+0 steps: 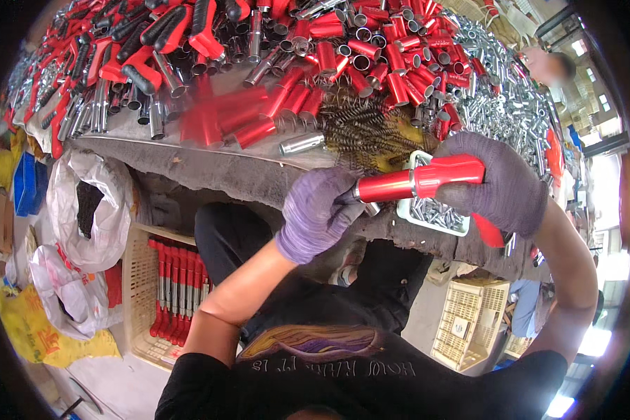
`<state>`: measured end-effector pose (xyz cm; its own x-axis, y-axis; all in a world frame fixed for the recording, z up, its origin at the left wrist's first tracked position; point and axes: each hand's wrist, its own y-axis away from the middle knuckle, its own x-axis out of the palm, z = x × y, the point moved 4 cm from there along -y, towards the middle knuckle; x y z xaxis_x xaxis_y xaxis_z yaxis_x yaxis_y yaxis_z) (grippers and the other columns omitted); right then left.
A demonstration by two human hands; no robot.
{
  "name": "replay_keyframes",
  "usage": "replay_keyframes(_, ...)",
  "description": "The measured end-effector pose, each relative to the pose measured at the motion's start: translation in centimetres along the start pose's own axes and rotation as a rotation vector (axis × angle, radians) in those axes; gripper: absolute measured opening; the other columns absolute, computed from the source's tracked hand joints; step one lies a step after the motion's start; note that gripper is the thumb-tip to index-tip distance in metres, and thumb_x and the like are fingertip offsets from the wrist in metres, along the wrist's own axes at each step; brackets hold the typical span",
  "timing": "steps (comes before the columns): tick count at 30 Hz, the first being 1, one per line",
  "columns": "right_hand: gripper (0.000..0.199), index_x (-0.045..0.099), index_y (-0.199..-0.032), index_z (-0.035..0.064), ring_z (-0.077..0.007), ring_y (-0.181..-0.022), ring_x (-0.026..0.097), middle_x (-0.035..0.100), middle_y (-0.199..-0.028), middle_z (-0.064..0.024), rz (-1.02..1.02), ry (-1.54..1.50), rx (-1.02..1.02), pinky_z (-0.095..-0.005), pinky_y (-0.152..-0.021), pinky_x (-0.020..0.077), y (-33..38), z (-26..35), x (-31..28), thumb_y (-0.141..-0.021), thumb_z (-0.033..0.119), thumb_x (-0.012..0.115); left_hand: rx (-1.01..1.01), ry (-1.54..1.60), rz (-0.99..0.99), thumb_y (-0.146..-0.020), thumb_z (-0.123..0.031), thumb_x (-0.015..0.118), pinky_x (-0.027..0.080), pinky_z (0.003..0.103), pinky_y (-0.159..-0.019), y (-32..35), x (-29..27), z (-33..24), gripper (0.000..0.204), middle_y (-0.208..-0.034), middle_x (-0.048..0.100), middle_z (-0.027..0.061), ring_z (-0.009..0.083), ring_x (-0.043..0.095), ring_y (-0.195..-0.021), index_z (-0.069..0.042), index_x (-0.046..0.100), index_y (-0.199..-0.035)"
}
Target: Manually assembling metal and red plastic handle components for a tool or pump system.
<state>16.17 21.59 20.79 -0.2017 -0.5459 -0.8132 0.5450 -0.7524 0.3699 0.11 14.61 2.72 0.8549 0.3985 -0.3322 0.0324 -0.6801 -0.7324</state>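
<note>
Before me, both purple-gloved hands hold a red tool [392, 185], a shiny red tube joined to a red grip with a metal ring between. My left hand [316, 213] closes around the tube's left end. My right hand [500, 180] wraps the grip end, which it partly hides. Just beneath the tool is a pale plastic tray [435, 225] of small metal pins. A heap of dark springs [364, 126] lies beyond my hands. Left of the springs, a plain metal tube [302, 143] rests near the bench edge, beside red tubes [250, 131], some blurred.
Red-and-black handles [168, 31] pile up at far left, red sleeves [399, 63] in the middle, small metal parts [497, 98] at right. Below left, a crate [138, 301] holds finished-looking red tools; white sacks [94, 210] stand beside it. Another crate [469, 325] sits lower right. A person [549, 68] is at far right.
</note>
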Motion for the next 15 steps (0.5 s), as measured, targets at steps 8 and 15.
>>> replay_keyframes(8,0.040,0.059,-0.102,0.0070,-0.0290,-0.079,0.064,0.063,-0.085,-0.0114,0.044,0.316,-0.354,-0.0365,-0.072,0.0493,-0.1,1.2,0.0,-0.075,0.034,0.072,-0.403,0.513,0.587,-0.072,-0.024,0.078,0.050,0.032,-0.071,-0.9,0.4,3.6,0.040,-0.085,0.063,0.0093,0.0210,0.062,-0.076,-0.006,0.059,-0.102)
replay_keyframes(15,0.038,0.060,-0.100,0.0056,-0.0248,-0.077,0.064,0.062,-0.084,-0.0113,-0.020,0.071,-0.170,-0.0347,-0.072,0.0492,-0.3,0.4,0.1,-0.075,0.032,0.072,-0.278,0.053,0.293,-0.072,-0.036,0.074,0.050,0.038,-0.061,-0.2,-0.6,1.4,0.047,-0.081,0.063,0.0139,0.0308,0.064,-0.071,-0.008,0.060,-0.107)
